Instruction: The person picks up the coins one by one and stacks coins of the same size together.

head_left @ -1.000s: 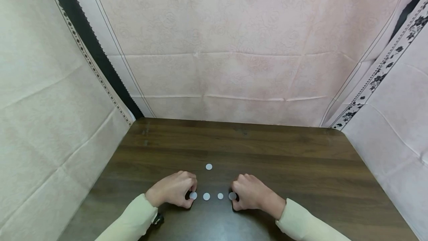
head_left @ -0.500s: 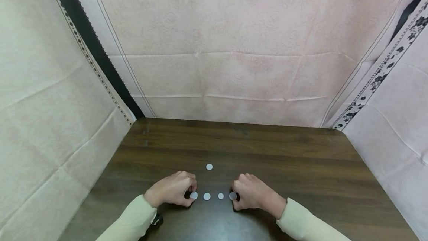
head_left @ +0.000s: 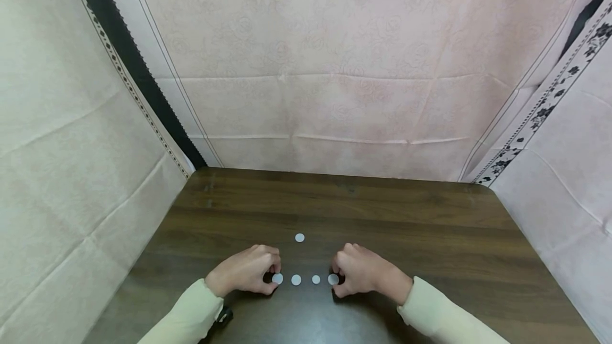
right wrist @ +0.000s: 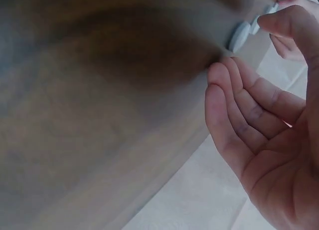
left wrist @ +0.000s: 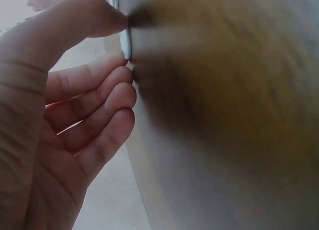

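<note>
White round discs lie on a brown wooden table. In the head view my left hand (head_left: 249, 271) pinches the left-end disc (head_left: 277, 278) of a row between thumb and forefinger; the left wrist view shows the thumb overlapping that disc (left wrist: 124, 43) with a fingertip at its edge. My right hand (head_left: 365, 272) is around the right-end disc (head_left: 333, 279), its fingers loosely bent. In the right wrist view, a small gap shows between the thumb and the nearest disc (right wrist: 239, 37). Between the hands sit a larger disc (head_left: 296, 280) and a smaller one (head_left: 316, 280).
Farther back from the row, a single disc (head_left: 299, 238) lies on the table (head_left: 406, 216). Pale patterned cloth (head_left: 334, 68) hangs behind the table and along both sides. A dark band (left wrist: 11, 28) shows at the left wrist.
My right hand has lifted slightly and its thumb has loosened from the right-end disc, which stays in place. The left hand holds nearly still.
</note>
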The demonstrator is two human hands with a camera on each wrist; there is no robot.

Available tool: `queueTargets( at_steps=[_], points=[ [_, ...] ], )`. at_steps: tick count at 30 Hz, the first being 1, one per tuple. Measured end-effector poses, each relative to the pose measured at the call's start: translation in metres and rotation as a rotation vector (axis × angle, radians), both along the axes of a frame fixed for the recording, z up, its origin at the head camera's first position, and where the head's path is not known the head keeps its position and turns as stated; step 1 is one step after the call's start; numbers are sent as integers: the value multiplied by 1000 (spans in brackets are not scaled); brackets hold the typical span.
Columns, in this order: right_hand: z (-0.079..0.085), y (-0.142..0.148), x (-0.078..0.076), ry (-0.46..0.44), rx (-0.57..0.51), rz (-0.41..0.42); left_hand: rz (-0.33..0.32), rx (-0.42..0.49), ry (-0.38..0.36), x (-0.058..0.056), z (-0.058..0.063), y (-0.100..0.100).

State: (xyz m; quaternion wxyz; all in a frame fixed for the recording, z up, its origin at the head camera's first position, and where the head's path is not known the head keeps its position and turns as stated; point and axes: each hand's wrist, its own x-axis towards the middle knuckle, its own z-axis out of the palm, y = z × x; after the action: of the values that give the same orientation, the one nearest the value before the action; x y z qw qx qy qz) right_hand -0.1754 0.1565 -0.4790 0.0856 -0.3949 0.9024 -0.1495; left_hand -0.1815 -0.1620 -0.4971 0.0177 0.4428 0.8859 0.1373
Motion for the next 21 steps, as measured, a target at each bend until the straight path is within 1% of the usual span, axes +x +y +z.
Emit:
queueTargets(
  at_steps=[10,15,19,21],
  points=[
    [13,-11,-23,6,4,53,13,-3,-7,4,2,0],
    [19,-23,-35,44,2,78,11,1,0,4,0,-1],
    [21,-33,-44,55,7,78,16,5,2,3,0,0],
    [21,-38,-49,50,14,71,22,7,-10,3,0,1]
  ],
)
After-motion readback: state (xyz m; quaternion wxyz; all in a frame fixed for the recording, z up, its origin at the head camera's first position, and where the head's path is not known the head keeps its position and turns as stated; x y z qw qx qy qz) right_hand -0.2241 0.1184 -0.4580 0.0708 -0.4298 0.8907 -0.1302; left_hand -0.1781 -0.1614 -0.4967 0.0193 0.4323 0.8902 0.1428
